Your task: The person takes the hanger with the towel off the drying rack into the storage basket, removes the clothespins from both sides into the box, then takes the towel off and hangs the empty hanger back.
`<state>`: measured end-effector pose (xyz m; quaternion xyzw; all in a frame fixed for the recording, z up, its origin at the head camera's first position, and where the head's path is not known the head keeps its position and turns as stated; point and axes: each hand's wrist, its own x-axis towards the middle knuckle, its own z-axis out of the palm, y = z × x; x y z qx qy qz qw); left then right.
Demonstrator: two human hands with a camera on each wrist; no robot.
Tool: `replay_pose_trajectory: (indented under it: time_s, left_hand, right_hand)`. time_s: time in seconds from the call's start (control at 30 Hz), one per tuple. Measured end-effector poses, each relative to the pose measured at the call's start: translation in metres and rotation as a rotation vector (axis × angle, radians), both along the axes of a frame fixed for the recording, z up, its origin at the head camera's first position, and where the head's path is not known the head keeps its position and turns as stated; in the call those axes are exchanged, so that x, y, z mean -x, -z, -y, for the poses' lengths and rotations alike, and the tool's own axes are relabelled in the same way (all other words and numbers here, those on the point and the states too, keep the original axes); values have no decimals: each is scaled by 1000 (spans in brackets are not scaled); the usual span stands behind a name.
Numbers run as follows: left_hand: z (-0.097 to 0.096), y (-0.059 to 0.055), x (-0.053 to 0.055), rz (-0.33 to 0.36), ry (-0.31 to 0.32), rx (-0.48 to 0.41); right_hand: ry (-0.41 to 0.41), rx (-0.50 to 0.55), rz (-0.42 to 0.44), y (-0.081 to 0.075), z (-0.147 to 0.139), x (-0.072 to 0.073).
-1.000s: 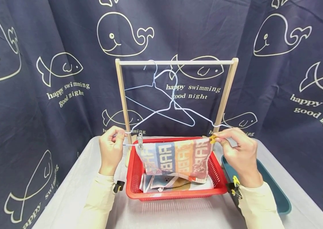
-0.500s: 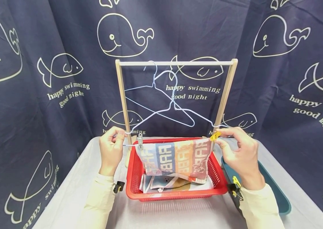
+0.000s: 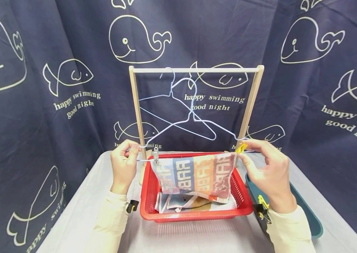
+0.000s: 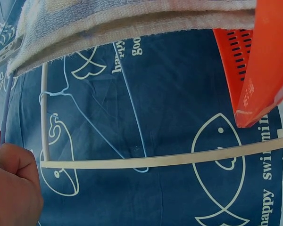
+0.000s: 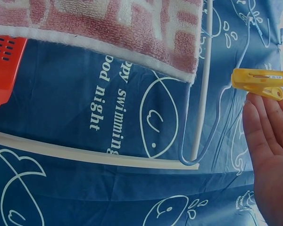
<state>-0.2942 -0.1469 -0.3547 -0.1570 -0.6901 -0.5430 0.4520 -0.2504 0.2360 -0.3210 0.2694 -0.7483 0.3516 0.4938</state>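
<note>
Pale-blue wire hanger [image 3: 192, 111], likely steadied by the gripping left hand [image 3: 123, 167], bears multicoloured terry towel [image 3: 198, 176] between hands; right hand [image 3: 270, 172] pinches yellow plastic clip [image 3: 241, 148].

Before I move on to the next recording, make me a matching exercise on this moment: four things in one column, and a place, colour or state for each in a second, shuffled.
Column one
1. Towel
2. Basket
3. Grey clip
4. Yellow clip

Column two
A. Pinched in the right hand
B. Draped over the lower bar of the front hanger
C. At the end of the cloth on the person's left
D. Red, with holes in its sides

Right pairs: 1-B, 2-D, 3-C, 4-A
</note>
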Motion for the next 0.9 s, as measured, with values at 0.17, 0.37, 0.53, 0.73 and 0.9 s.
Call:
replay_pose_trajectory:
  time_s: [0.17,0.37,0.53,0.73,0.9]
  left_hand:
    - [-1,0,1,6,10,-7]
    - [-1,1,3,-4,19,-12]
    - [-1,2,3,-2,17,-4]
    - [-2,2,4,-3,11,-3]
    - [-3,1,2,-2,-1,-10]
  right_hand:
    - [27,3,16,1,-4,0]
    - [56,-3,-10,2,-7,2]
    - [95,12,-8,2,-10,0]
    - [158,18,-7,-2,-17,-6]
    - [204,24,-1,-5,-25,-10]
